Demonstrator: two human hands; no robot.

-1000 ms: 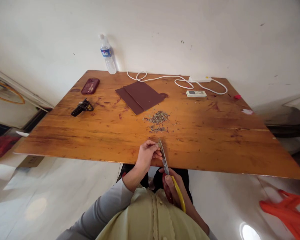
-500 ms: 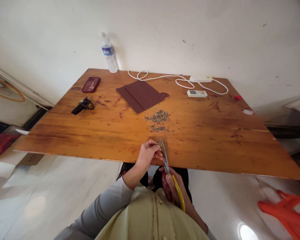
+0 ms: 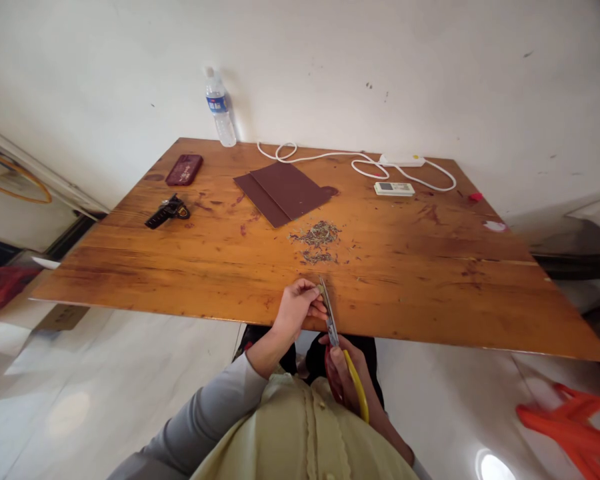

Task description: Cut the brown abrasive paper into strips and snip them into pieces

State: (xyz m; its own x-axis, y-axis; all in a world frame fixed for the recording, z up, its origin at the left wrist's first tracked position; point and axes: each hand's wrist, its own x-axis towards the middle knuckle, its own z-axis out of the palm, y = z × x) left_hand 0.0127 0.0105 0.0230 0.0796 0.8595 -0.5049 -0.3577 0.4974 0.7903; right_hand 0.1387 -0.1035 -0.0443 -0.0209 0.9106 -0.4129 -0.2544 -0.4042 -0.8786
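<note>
Movement since one second ago: camera view is shifting slightly; both hands and the scissors are staying in nearly the same position at the near edge of the surface [image 3: 430,293].
Black strapped item [image 3: 167,212]: is lying on the left part of the surface; its exact type is not showing clearly.
Maroon phone-shaped item [image 3: 184,170]: is lying flat just beyond the black strapped item.
Bottle [image 3: 223,120]: is standing at the far edge, near the wall, and is bearing a blue label.
Maroon sheets [image 3: 290,190]: are lying flat, one partly overlapping the other.
Left hand [image 3: 295,307]: is pinching a small thin piece [image 3: 321,291] between thumb and fingers, over the near edge.
Clippings [image 3: 319,233]: are lying loose in two clusters, between the maroon sheets and the left hand.
Scissors [image 3: 333,327]: are pointing away from the person, blades running just beside the left fingertips; contact cannot be told.
Right hand [image 3: 344,373]: is gripping the red and yellow handles, fingers curling around them.
Remote-like device [image 3: 394,189]: is lying flat, just in front of the power strip [image 3: 403,160] and its white cable [image 3: 330,155].
Red scrap [image 3: 475,197]: is resting near the right edge.
Orange object [image 3: 560,423]: is lying at far right, below the surface.
</note>
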